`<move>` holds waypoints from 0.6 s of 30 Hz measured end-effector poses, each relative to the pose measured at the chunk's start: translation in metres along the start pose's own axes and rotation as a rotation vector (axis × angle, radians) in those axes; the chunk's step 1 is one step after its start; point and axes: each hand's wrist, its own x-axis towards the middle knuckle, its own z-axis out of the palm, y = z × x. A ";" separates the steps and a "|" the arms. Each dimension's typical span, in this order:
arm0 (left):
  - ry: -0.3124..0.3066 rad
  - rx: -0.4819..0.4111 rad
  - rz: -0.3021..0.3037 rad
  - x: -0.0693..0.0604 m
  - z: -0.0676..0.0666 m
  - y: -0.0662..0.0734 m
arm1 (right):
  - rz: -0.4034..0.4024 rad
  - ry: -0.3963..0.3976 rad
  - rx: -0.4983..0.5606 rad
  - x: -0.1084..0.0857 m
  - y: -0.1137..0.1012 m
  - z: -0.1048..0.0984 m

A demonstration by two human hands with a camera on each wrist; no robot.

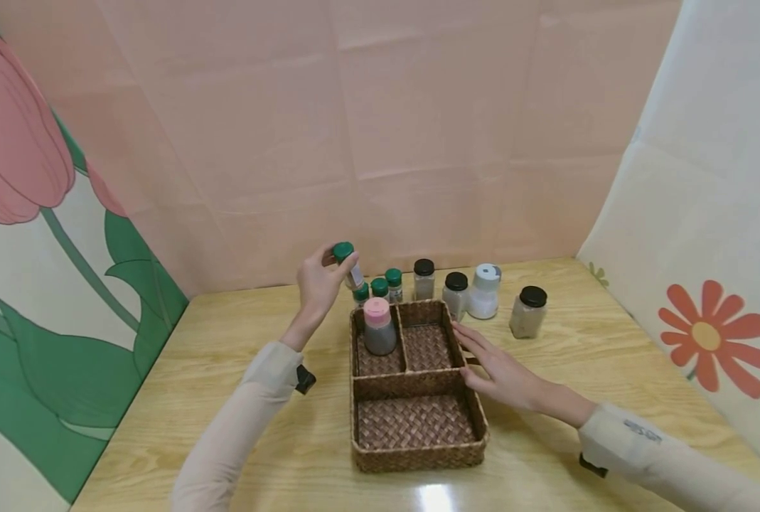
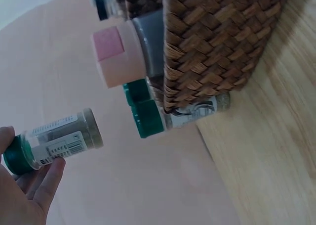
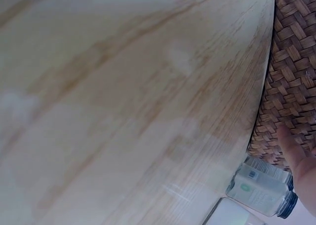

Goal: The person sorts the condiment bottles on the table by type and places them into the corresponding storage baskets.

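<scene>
My left hand (image 1: pixel 320 283) pinches a green-capped jar (image 1: pixel 348 262) near its cap, raised above and left of the basket's back corner. In the left wrist view the labelled jar (image 2: pixel 59 140) is tilted, its base pointing away from the fingers of the hand (image 2: pixel 24 195). My right hand (image 1: pixel 504 375) rests on the right side of the woven basket (image 1: pixel 418 455), fingers fairly straight. The right wrist view shows a finger of this hand (image 3: pixel 301 170) against the weave (image 3: pixel 291 81). A pink-capped bottle (image 1: pixel 380 328) stands in the basket's back left compartment.
Behind the basket are several green-capped jars (image 1: pixel 394 283), a black-capped jar (image 1: pixel 424 279) and another black-capped jar (image 1: pixel 455 293). A white bottle (image 1: pixel 484 293) stands beside them, and a black-capped jar (image 1: pixel 528 314) farther right. A pink backdrop (image 1: pixel 386 142) hangs along the table's back edge.
</scene>
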 end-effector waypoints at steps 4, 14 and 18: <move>-0.009 -0.018 0.011 0.002 0.004 0.005 | -0.002 -0.001 -0.003 0.000 0.000 0.000; -0.056 -0.053 0.024 0.001 0.019 0.014 | 0.002 -0.008 0.012 -0.001 0.001 0.000; -0.071 -0.045 0.032 -0.001 0.025 0.014 | 0.006 -0.012 0.015 -0.002 0.002 0.001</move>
